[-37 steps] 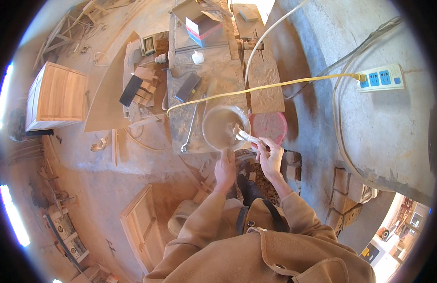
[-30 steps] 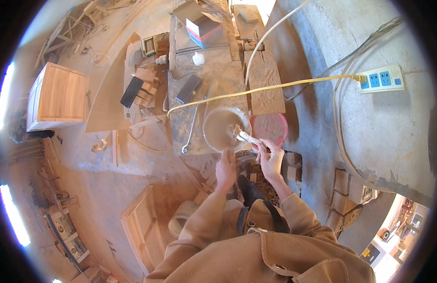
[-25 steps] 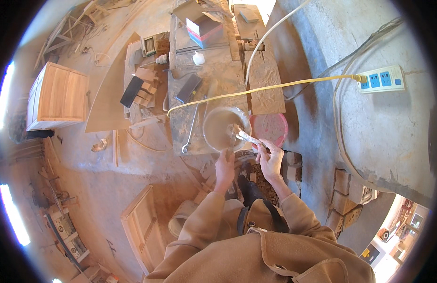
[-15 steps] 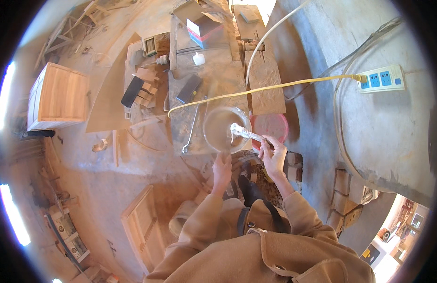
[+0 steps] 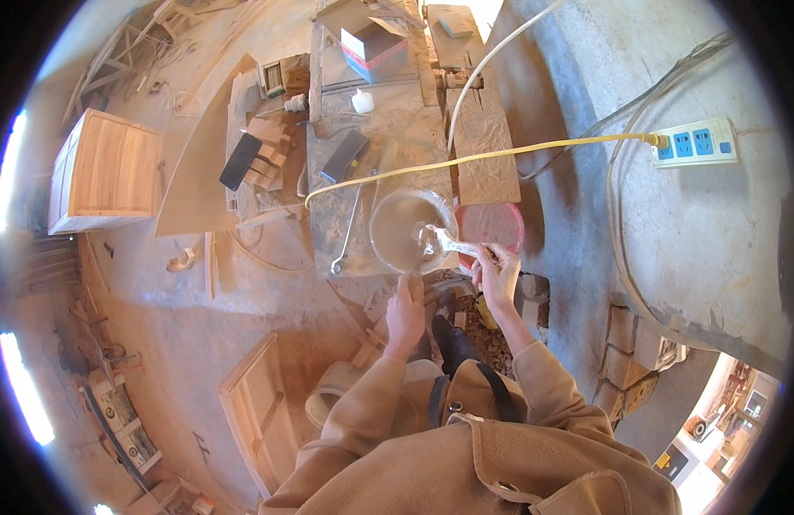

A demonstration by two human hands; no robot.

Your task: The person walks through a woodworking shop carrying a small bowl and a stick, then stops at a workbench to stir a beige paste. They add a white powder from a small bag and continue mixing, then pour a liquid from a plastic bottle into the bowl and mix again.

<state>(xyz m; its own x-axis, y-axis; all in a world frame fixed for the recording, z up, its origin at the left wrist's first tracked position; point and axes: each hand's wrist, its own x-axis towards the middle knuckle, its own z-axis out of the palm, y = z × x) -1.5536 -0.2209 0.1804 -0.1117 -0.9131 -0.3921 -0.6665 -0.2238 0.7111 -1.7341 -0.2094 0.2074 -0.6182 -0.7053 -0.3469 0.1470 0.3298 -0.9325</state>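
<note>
My right hand (image 5: 498,279) is closed round the handle of a brush (image 5: 452,244) coated in white. The brush's head reaches over the round, pale-rimmed tub (image 5: 381,254) at the workbench's near edge. My left hand (image 5: 404,314) is at the tub's near side, fingers pressed together. A narrow brown piece seems to show at its fingertips, but I cannot make out what it is or whether the hand also touches the rim. Just right of the tub, partly behind my right hand, lies a round red-rimmed lid or basin (image 5: 515,225).
On the dusty workbench (image 5: 332,232) lie a long metal wrench (image 5: 349,230), a dark box (image 5: 344,156), a white bottle (image 5: 362,102) and an open carton (image 5: 375,60). A yellow cable (image 5: 500,158) crosses above, plugged into a wall socket strip (image 5: 694,143). A wooden cabinet (image 5: 114,172) stands left.
The brush has shifted slightly right and its white head now sits lower in the tub. My left hand has barely moved. A small yellow thing now shows below my right hand.
</note>
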